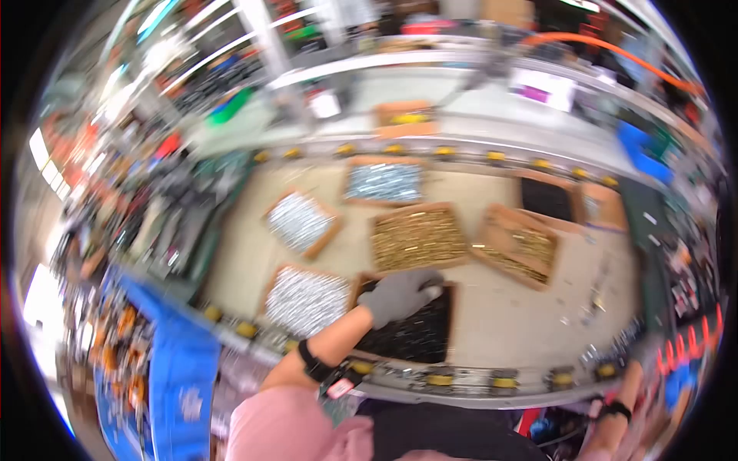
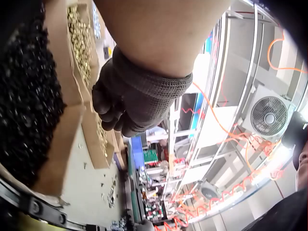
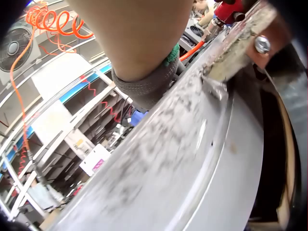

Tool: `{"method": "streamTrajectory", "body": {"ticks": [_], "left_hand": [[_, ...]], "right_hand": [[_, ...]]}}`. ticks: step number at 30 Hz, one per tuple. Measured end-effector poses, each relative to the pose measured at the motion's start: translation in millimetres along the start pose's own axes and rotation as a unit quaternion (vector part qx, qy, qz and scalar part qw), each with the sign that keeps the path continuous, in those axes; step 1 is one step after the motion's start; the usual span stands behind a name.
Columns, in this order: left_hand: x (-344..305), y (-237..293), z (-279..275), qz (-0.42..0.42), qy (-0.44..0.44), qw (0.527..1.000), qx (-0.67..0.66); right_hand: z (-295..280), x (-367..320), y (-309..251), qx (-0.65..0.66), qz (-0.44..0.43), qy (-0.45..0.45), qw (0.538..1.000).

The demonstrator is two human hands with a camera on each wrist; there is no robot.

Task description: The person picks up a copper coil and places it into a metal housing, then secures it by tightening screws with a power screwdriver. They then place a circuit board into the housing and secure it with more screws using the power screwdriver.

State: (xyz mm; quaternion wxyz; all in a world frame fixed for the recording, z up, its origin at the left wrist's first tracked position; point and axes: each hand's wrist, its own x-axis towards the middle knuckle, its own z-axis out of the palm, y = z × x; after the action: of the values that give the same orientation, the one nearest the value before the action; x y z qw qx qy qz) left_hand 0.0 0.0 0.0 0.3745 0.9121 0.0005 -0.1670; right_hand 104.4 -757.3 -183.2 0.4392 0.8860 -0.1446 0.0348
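My left hand [image 1: 401,298], in a grey knit glove, is over the carton of black screws [image 1: 415,330], near its far rim. In the left wrist view the gloved fingers [image 2: 109,115] are curled beside the black pieces [image 2: 29,106]; whether they hold anything I cannot tell. My right hand [image 1: 649,352] is blurred at the right end of the bench, past its near edge. From the right wrist only the dark glove's cuff [image 3: 144,89] shows, the fingers hidden behind a scuffed metal rail [image 3: 159,149].
Cartons of silvery pieces [image 1: 306,301], brass-coloured pieces [image 1: 419,237] and bluish pieces [image 1: 384,183] surround the left hand. A tilted carton [image 1: 500,257] holds more brass-coloured pieces. Loose bits [image 1: 596,296] lie at right. An orange coiled hose [image 1: 692,342] hangs near the right hand.
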Motion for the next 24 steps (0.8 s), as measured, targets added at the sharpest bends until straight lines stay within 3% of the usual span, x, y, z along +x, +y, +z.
{"method": "streamTrajectory", "body": {"ticks": [2, 3, 5, 7, 8, 9, 10, 11, 14, 15, 16, 20, 22, 24], "left_hand": [[-9.0, 14.3, 1.7, -0.069, 0.099, 0.993, 0.002], [18.4, -64.4, -63.2, -0.017, 0.206, 0.978, 0.016], [-5.9, -115.5, -63.3, -0.033, 0.336, 0.938, 0.080], [-44.2, -154.1, -89.0, -0.200, 0.386, 0.893, 0.115], [-54.7, -210.7, -103.9, -0.235, 0.437, 0.848, 0.185], [-70.4, -232.9, -120.4, -0.273, 0.474, 0.801, 0.243], [-85.3, -257.7, -148.6, -0.397, 0.458, 0.771, 0.195], [-100.5, -238.7, -173.8, -0.539, 0.376, 0.712, 0.247], [-144.1, -323.3, -208.2, -0.637, 0.377, 0.638, 0.211], [-152.0, -341.8, -211.5, -0.662, 0.364, 0.616, 0.221], [-160.4, -357.6, -213.6, -0.661, 0.364, 0.618, 0.222], [-154.9, -397.0, -226.0, -0.681, 0.363, 0.586, 0.248], [-150.2, -413.9, -224.0, -0.705, 0.359, 0.565, 0.236], [-154.2, -423.9, -220.1, -0.676, 0.398, 0.586, 0.204]], "right_hand": [[-38.1, 24.6, 24.5, 0.087, 0.003, -0.086, 0.992], [-121.8, 71.7, -52.0, 0.223, 0.108, -0.036, 0.968], [-188.0, 33.2, -49.8, 0.269, 0.098, -0.060, 0.956], [-161.1, 21.1, -44.7, 0.309, 0.030, -0.078, 0.947], [-215.3, 2.7, -42.0, 0.333, 0.036, -0.101, 0.937], [-200.6, 3.1, -40.5, 0.332, 0.034, -0.100, 0.937], [-176.4, -1.2, -38.8, 0.390, 0.013, -0.049, 0.920], [-166.0, -2.4, -40.0, 0.445, -0.007, 0.003, 0.895], [-233.2, -53.1, -36.2, 0.455, -0.039, 0.047, 0.888], [-258.6, -69.9, -36.7, 0.481, -0.033, 0.070, 0.874], [-276.9, -81.2, -39.0, 0.444, -0.031, 0.125, 0.887], [-273.0, -89.3, -44.3, 0.485, 0.014, 0.184, 0.855], [-269.6, -90.0, -47.2, 0.516, 0.044, 0.152, 0.842], [-265.2, -81.2, -48.1, 0.548, 0.060, 0.123, 0.825]]}}
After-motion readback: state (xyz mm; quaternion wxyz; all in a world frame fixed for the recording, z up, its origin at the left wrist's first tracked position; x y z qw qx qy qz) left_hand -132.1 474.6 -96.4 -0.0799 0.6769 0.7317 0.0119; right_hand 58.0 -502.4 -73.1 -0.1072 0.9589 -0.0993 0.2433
